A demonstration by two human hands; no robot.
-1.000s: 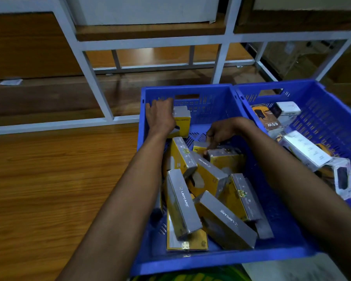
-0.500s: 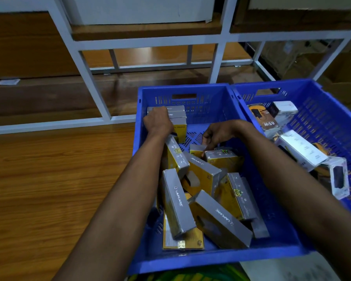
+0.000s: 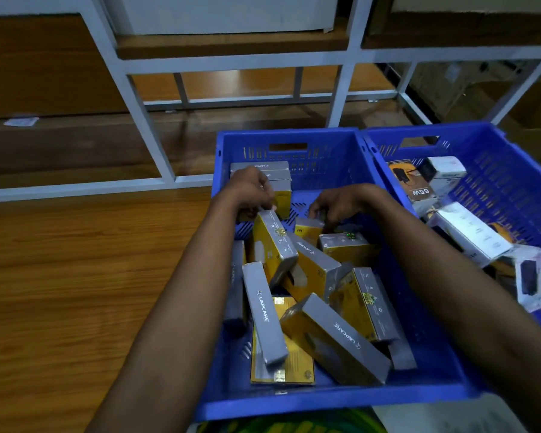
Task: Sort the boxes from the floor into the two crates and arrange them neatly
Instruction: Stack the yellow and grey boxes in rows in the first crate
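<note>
Two blue crates stand side by side on the wooden floor [image 3: 75, 276], and on my feed both hands are down in the left crate [image 3: 325, 404]. I read the left hand [image 3: 252, 190] as clamped: its fingers curl over the far end of a tilted box [image 3: 275, 242], yellow with a grey side, which leans near the crate's far left corner. Just behind that hand, a stack of grey boxes [image 3: 263, 170] stands against the far wall in the same corner. The right hand [image 3: 334, 204] reaches in near the middle of the far wall, fingers bent down onto a small yellow box [image 3: 306, 228]; I cannot tell whether it grips the box or only touches it, since the fingertips are hidden. The loose yellow-and-grey boxes [image 3: 334, 335] lie jumbled and overlapping from the middle of the left crate to its near edge, several tilted on one another. The right crate [image 3: 512, 170] touches the left one along their shared wall and holds white boxes [image 3: 469, 235] and a box marked 65W [image 3: 409, 182] toward its far left corner. A white shelf frame [image 3: 144, 120] stands behind the crates.
</note>
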